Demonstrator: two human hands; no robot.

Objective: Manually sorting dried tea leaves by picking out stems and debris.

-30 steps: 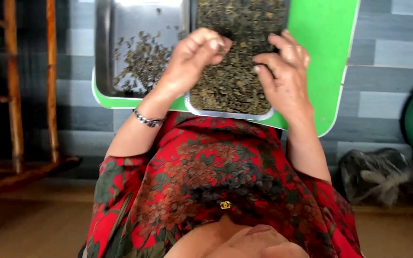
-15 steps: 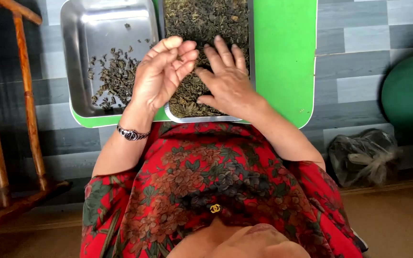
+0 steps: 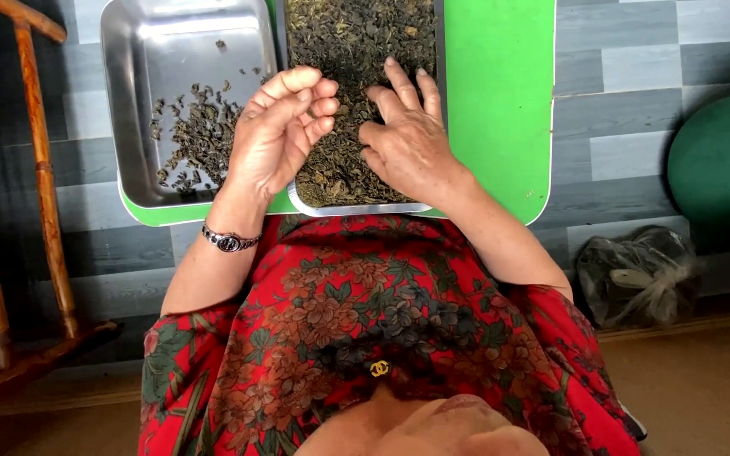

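**Two hands over the leaf trays**

We have our left hand point(image 3: 276, 135) raised above the seam between the two steel trays, fingers curled loosely inward; whether that grip pinches any leaves we cannot tell. Our right hand point(image 3: 407, 139) lies flat, fingers spread, on the dried tea leaves point(image 3: 348, 51) that fill the right tray point(image 3: 365, 207), holding nothing. The left tray point(image 3: 128, 101) carries only a thin scatter of leaves (most of its shiny floor shows bare), so there is open room there. Both trays sit side by side on a green board point(image 3: 500, 101), whose wide right margin is free. A wooden chair frame point(image 3: 40, 169) stands close beyond the board's left edge; a clear plastic bag point(image 3: 635, 274) lies on the floor to the right.
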